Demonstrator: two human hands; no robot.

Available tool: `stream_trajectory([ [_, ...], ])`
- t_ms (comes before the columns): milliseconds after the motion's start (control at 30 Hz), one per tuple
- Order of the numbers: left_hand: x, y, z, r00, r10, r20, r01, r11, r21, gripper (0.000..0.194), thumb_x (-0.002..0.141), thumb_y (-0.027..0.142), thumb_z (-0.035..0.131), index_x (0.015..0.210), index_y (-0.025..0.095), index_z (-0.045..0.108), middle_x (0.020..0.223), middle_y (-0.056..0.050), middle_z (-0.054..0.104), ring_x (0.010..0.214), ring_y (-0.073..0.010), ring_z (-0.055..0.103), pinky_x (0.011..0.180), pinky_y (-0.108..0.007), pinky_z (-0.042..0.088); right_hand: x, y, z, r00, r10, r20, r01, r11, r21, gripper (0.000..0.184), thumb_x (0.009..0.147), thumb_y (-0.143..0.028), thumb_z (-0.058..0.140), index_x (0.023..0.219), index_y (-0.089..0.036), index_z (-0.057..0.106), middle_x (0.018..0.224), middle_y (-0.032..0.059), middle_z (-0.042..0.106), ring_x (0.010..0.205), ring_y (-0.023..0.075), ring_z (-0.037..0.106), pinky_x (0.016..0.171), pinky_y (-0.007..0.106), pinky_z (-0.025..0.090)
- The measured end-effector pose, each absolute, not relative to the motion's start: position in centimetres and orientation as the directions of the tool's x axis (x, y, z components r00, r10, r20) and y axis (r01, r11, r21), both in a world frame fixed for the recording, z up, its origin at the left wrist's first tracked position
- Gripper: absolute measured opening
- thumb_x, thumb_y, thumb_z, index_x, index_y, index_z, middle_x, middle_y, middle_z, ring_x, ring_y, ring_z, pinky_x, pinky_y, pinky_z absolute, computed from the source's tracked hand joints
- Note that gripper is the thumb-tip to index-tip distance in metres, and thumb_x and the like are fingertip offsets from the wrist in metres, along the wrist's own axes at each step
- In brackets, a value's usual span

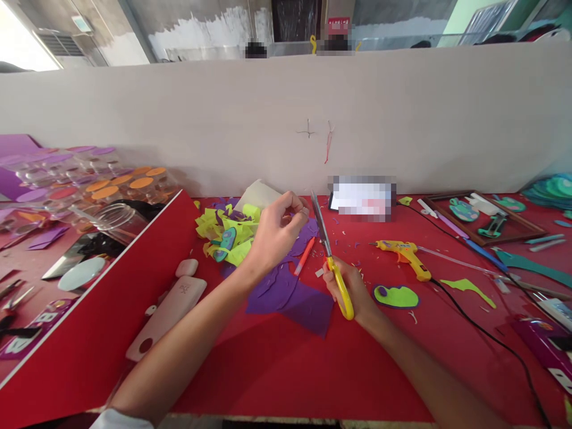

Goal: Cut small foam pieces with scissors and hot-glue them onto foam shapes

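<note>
My right hand (351, 283) is closed around the yellow handles of a pair of scissors (340, 287), their blades pointing up and away from me. To the left of the blades, my left hand (279, 226) is raised with thumb and fingertips pinched together; whatever it may hold is too small or hidden to make out. Below both hands lie purple sheets (308, 307), cut along curved edges, and an orange-red pen (304, 256). Behind my left wrist sits a heap of yellow-green scraps (243, 253) with a teal and purple foam cutout (224, 244) on it.
On the right are a yellow glue gun (404, 255) with a trailing cord, a green cutout with purple edging (397, 297) and a wooden frame (513, 235). A lit phone (364, 198) leans at the back panel. Left, a white power bank (167, 319) lies beside a low divider (102, 310).
</note>
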State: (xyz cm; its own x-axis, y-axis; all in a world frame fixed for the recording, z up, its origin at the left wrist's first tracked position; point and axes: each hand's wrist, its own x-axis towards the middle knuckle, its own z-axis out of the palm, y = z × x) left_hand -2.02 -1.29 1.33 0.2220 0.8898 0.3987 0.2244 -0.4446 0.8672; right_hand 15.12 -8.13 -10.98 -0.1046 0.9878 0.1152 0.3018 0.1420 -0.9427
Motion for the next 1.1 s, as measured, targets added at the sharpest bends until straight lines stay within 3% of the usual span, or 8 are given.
stream_trajectory([
  [167,-2.0,-1.2,1.0,0.2,0.892,0.405,0.19,-0.441,0.877,0.016,0.088,0.02,0.059,0.075,0.019,0.05,0.08,-0.001,0.06,0.068,-0.0109,0.053,0.064,-0.027,0.047,15.2,-8.1,-11.2,-0.106,0.989,0.104,0.281,0.13,-0.951,0.047,0.091,-0.07,0.049,0.079,-0.024,0.047,0.056,-0.0048,0.045,0.048,0.0129,0.041,0.044,0.025,0.032],
  [367,-2.2,-0.8,0.7,0.216,0.873,0.437,0.139,-0.47,0.872,0.005,0.092,0.023,0.061,0.094,0.019,0.06,0.088,-0.003,0.064,0.073,-0.0108,0.061,0.069,-0.026,0.053,15.0,-7.7,-13.0,-0.093,0.983,0.161,0.159,0.174,-0.972,0.051,0.093,-0.074,0.044,0.088,-0.023,0.049,0.062,-0.005,0.045,0.048,0.0113,0.037,0.045,0.025,0.032],
  [500,-2.1,-0.6,0.3,0.199,0.879,0.434,0.124,-0.462,0.878,0.014,0.09,0.02,0.065,0.104,0.019,0.062,0.085,-0.002,0.066,0.071,-0.0103,0.065,0.069,-0.025,0.056,14.9,-7.6,-13.3,-0.085,0.982,0.167,0.176,0.18,-0.968,0.049,0.094,-0.072,0.041,0.089,-0.024,0.047,0.068,-0.0036,0.047,0.05,0.011,0.037,0.046,0.025,0.032],
  [700,-1.7,-0.8,0.0,0.215,0.881,0.421,0.139,-0.454,0.88,0.008,0.092,0.025,0.066,0.092,0.017,0.065,0.083,-0.003,0.069,0.07,-0.0102,0.066,0.07,-0.025,0.057,14.7,-8.1,-11.3,-0.137,0.982,0.127,0.217,0.155,-0.964,0.046,0.09,-0.069,0.048,0.086,-0.024,0.045,0.063,-0.0065,0.041,0.05,0.011,0.034,0.046,0.025,0.031],
  [1100,-1.5,-1.1,-0.1,0.216,0.863,0.457,0.227,-0.499,0.836,0.017,0.092,0.02,0.06,0.108,0.021,0.066,0.092,-0.004,0.067,0.083,-0.0141,0.065,0.068,-0.024,0.057,14.9,-8.0,-12.4,-0.1,0.982,0.159,0.204,0.176,-0.963,0.048,0.093,-0.071,0.045,0.087,-0.023,0.048,0.058,-0.007,0.04,0.049,0.0116,0.037,0.048,0.026,0.033],
])
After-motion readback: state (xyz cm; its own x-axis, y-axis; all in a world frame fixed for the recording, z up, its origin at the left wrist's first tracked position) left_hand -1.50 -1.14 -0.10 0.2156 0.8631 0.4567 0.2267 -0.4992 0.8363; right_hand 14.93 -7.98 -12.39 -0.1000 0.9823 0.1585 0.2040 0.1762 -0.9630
